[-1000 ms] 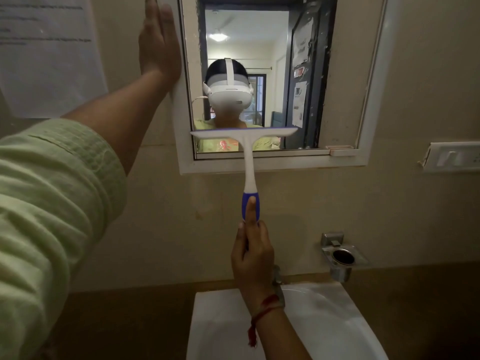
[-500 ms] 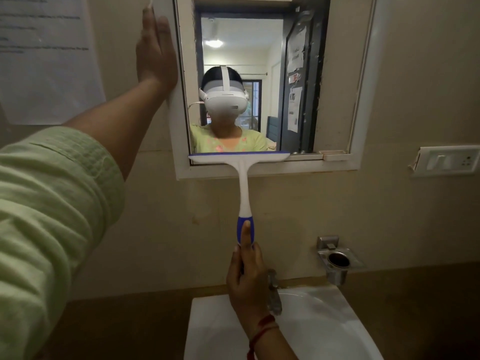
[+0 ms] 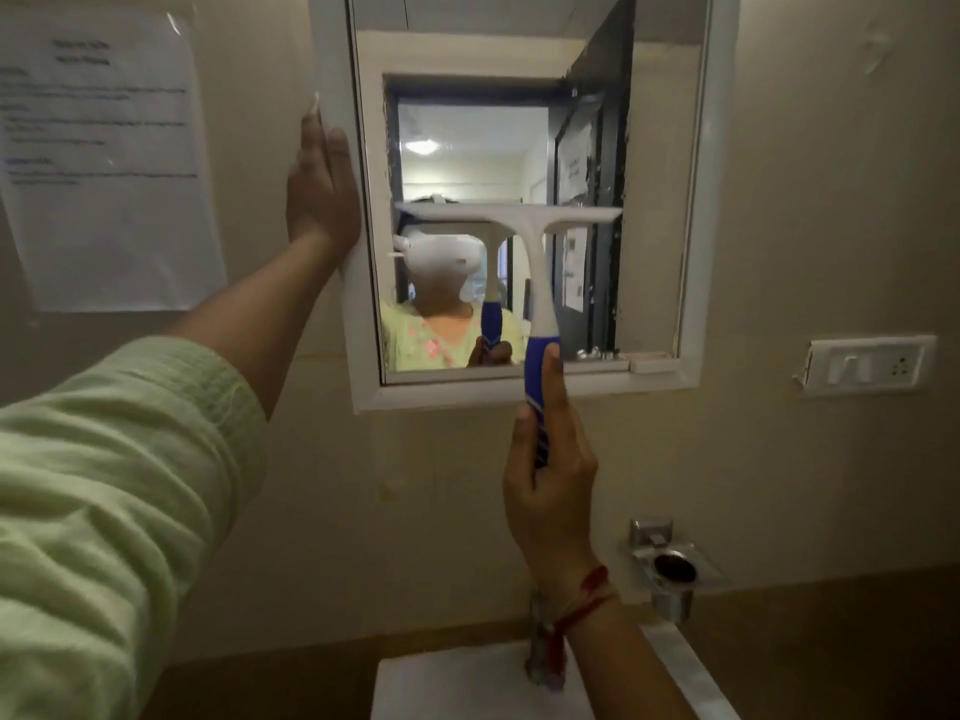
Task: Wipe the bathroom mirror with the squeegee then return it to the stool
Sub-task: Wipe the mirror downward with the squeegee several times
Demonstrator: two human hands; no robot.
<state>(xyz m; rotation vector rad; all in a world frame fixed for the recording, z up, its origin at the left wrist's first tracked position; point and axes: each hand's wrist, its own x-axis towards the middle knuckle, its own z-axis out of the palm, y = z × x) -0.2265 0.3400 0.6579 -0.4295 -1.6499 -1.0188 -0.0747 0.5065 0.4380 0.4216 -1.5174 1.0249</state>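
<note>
While the right hand [image 3: 553, 491] curls round the blue grip of the squeegee [image 3: 537, 272], one finger laid up along it, the tool stands upright before the bathroom mirror [image 3: 660, 174] with its white head level across the middle of the glass; whether the blade edge truly presses on the glass cannot be told, as only the back of the head shows. The grip's lower end is buried in the palm. The left hand [image 3: 322, 189] lies flat, fingers straight, against the left side of the mirror's white frame [image 3: 447, 394], holding nothing, its palm side hidden. A pale green sleeve [image 3: 104, 485] fills the lower left corner, cut off by the picture edge. In the glass the handle and gripping fingers repeat just left of the real ones, over a reflected person [image 3: 441, 335] in a green flowered top and white headset [image 3: 441, 254]; the door [image 3: 602, 148] behind carries papers [image 3: 574, 158] too blurred to read. The mirror's top runs out of the picture. A printed sheet [image 3: 104, 158] on the wall to the left is blurred past reading. A red thread [image 3: 589, 589] circles the right wrist, which covers much of the metal tap [image 3: 540, 662] behind it. Only the upper part of the white sink [image 3: 457, 691] shows at the bottom edge. On the right wall sit a white switch plate [image 3: 867, 363] and, lower, a metal holder [image 3: 675, 569]
</note>
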